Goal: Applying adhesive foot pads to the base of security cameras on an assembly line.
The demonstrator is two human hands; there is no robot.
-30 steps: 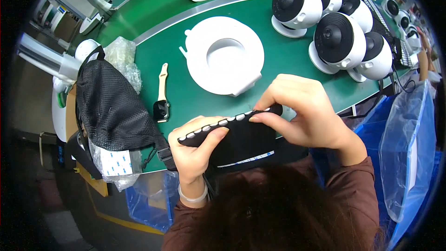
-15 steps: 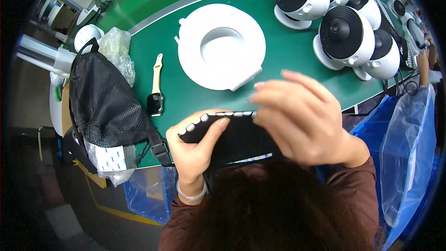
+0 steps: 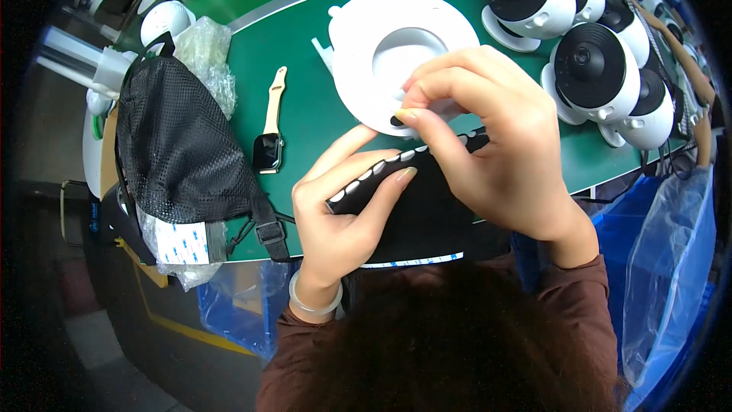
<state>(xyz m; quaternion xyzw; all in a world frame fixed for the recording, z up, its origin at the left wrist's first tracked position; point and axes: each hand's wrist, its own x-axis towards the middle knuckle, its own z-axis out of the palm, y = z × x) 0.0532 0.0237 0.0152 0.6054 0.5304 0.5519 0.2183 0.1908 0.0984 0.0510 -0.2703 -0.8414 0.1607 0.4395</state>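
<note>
My left hand (image 3: pixel 332 217) grips a black sheet of pads (image 3: pixel 427 210) near the table's front edge, thumb on top. Rounded white patches run along the sheet's bent far edge. In my right hand (image 3: pixel 507 141) a small black round pad (image 3: pixel 396 120) is pinched between thumb and fingertip. That pad is over the near rim of a round white housing (image 3: pixel 354 53), which lies on the green table with a wide recess in its middle. Whether the pad touches the rim, I cannot tell. My right hand covers part of the housing's near right side.
A watch (image 3: pixel 268 151) with a cream strap lies left of the housing. Farther left are a black mesh bag (image 3: pixel 179 152), bubble wrap (image 3: pixel 206 61) and a stack of white sheets (image 3: pixel 183 244). Several white-and-black camera-like units (image 3: pixel 595 69) stand at right, beyond blue bins (image 3: pixel 618 221).
My right hand has left the sheet's far edge and gone forward to the housing's rim, now pinching a black pad. The left hand still holds the sheet. The whole view has shifted slightly.
</note>
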